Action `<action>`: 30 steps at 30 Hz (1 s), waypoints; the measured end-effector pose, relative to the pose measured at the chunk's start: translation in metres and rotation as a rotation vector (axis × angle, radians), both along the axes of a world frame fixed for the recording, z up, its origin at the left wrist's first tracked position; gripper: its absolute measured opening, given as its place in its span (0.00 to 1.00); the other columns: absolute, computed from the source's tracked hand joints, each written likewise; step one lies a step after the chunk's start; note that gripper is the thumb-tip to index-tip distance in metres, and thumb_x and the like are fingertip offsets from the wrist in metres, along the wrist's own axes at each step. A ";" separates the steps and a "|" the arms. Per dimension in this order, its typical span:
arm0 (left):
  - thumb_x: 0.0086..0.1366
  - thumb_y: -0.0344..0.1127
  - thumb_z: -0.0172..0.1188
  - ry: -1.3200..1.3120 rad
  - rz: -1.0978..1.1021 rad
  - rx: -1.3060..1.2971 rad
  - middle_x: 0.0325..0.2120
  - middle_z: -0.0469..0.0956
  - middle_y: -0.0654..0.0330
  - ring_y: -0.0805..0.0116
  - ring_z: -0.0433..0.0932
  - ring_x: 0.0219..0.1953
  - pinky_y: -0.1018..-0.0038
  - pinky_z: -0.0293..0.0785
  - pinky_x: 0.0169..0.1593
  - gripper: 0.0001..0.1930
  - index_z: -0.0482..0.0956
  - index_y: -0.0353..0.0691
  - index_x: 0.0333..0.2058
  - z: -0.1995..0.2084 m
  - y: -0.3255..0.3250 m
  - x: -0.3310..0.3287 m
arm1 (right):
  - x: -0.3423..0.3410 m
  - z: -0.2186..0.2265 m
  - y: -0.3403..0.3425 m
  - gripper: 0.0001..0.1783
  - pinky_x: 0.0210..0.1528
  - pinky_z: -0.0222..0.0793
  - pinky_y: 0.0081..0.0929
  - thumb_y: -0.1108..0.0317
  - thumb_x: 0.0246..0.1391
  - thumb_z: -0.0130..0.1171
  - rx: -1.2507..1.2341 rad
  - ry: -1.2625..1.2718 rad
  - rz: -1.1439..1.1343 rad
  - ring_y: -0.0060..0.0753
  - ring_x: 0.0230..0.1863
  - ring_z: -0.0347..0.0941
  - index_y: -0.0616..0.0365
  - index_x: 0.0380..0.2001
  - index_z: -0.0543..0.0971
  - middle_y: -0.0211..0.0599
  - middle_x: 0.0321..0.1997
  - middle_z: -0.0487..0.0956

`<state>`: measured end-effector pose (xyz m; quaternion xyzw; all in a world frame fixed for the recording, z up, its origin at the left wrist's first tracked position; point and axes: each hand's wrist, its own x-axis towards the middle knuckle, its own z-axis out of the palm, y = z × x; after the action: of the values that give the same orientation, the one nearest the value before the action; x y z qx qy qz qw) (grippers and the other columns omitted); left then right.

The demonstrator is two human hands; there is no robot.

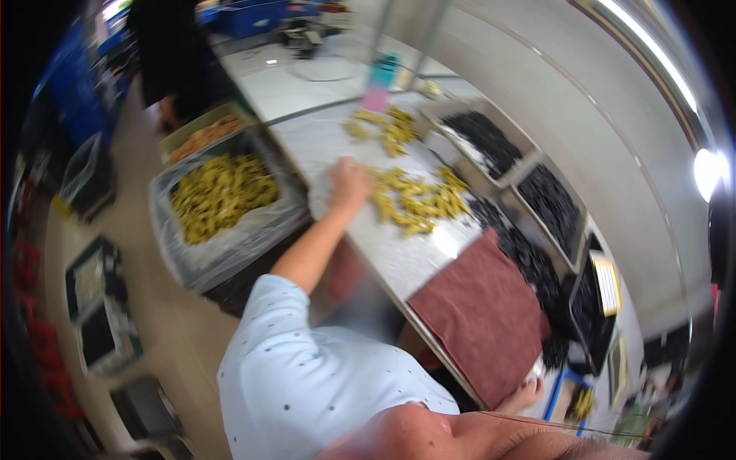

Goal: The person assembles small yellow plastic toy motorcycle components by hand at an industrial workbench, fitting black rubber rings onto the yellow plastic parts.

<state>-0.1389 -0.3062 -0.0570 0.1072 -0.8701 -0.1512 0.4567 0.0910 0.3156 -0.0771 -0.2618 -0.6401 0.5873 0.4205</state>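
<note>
My left hand (351, 185) reaches over the left edge of the white table (330, 138). Its fingers look curled, though blurred, and whatever they hold is hidden. Just right of it lies a loose spread of small yellow-green pieces (418, 198), with a smaller cluster of the same pieces (397, 132) farther back. My right hand (527, 394) is low at the right, by the near corner of a brown cloth (487, 314) lying flat on the table. Most of its fingers are hidden, so its grip does not show.
Left of the table stands a plastic-lined bin (222, 264) heaped with yellow-green pieces. Trays of black pieces (550, 207) line the table's right side, beside a loose black heap (529, 257). A teal-and-pink bottle (380, 80) stands farther back. Another person (169, 54) is at the upper left.
</note>
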 end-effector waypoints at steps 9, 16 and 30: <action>0.56 0.32 0.56 -0.091 -0.586 0.037 0.47 0.71 0.50 0.52 0.66 0.54 0.59 0.65 0.54 0.12 0.76 0.39 0.40 0.067 0.115 -0.056 | 0.005 -0.019 0.006 0.13 0.49 0.66 0.24 0.75 0.57 0.51 0.030 -0.162 -0.075 0.28 0.45 0.69 0.62 0.46 0.71 0.39 0.50 0.69; 0.58 0.29 0.53 -0.344 -0.719 -0.323 0.46 0.75 0.58 0.60 0.70 0.53 0.60 0.67 0.51 0.14 0.77 0.43 0.44 0.072 0.184 -0.159 | 0.010 0.008 -0.024 0.08 0.49 0.66 0.25 0.76 0.57 0.51 0.101 -0.073 -0.055 0.29 0.45 0.69 0.63 0.39 0.74 0.42 0.56 0.63; 0.55 0.30 0.56 -0.691 -0.508 -0.368 0.33 0.79 0.45 0.49 0.79 0.38 0.55 0.73 0.42 0.09 0.82 0.37 0.33 0.070 0.192 -0.212 | 0.006 0.049 -0.046 0.07 0.43 0.69 0.23 0.77 0.53 0.52 0.302 -0.251 -0.038 0.30 0.44 0.70 0.62 0.36 0.75 0.42 0.51 0.68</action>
<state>-0.3507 -0.1138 0.0131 -0.1480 -0.9823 -0.0568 0.1000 0.0971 0.2694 -0.0281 -0.2792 -0.7632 0.4392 0.3830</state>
